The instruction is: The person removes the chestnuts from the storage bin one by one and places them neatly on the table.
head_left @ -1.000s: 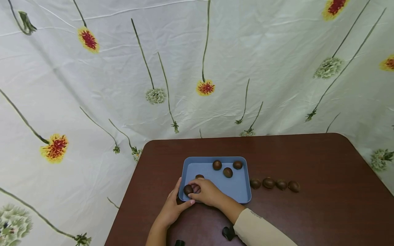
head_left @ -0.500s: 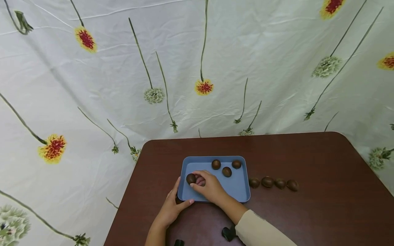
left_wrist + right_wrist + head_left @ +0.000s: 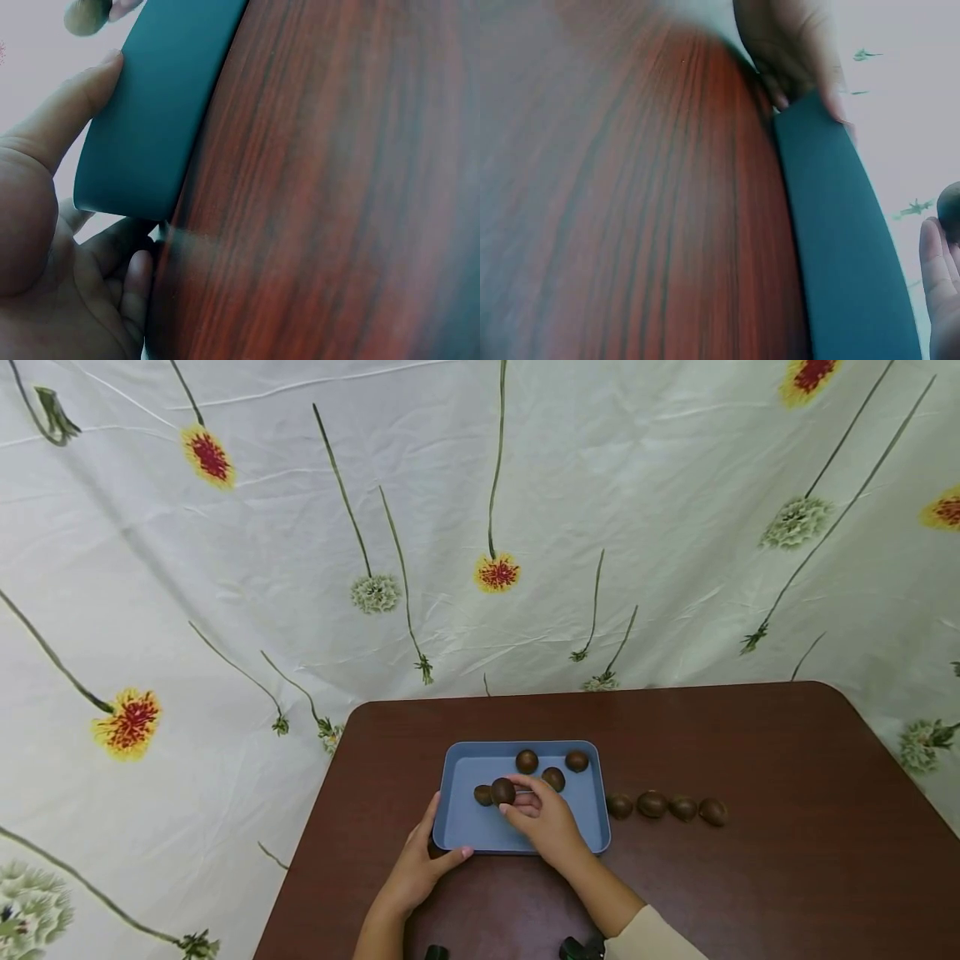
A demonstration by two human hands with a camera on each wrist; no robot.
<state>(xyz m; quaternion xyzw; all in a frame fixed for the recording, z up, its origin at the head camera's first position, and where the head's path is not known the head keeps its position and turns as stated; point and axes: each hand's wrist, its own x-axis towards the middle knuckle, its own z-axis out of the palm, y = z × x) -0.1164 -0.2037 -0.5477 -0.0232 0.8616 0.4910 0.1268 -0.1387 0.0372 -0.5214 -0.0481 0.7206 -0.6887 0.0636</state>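
A shallow blue tray (image 3: 480, 837) lies on the table. My left hand (image 3: 415, 870) grips its near left corner, thumb along the front rim and fingers at the left side. Over the tray, my right hand (image 3: 546, 821) pinches a dark brown, nut-like ball (image 3: 503, 791) between thumb and fingers. Just left of it in the head view, another brown ball (image 3: 483, 795) lies in the tray; whether the two touch I cannot tell. Three more sit toward the back right: one ball (image 3: 527, 762), a second ball (image 3: 577, 761) and a third ball (image 3: 553, 778), close beyond my right fingers.
Right of the tray, several similar brown balls (image 3: 652, 804) stand in a row on the dark wooden table (image 3: 787, 860). Behind the table hangs a white flowered cloth (image 3: 660, 510). Black wrist gear (image 3: 573, 948) shows at the right forearm.
My right hand has carried its brown ball from the tray's near left corner up and to the right, uncovering the ball behind it. My left hand stays at the corner.
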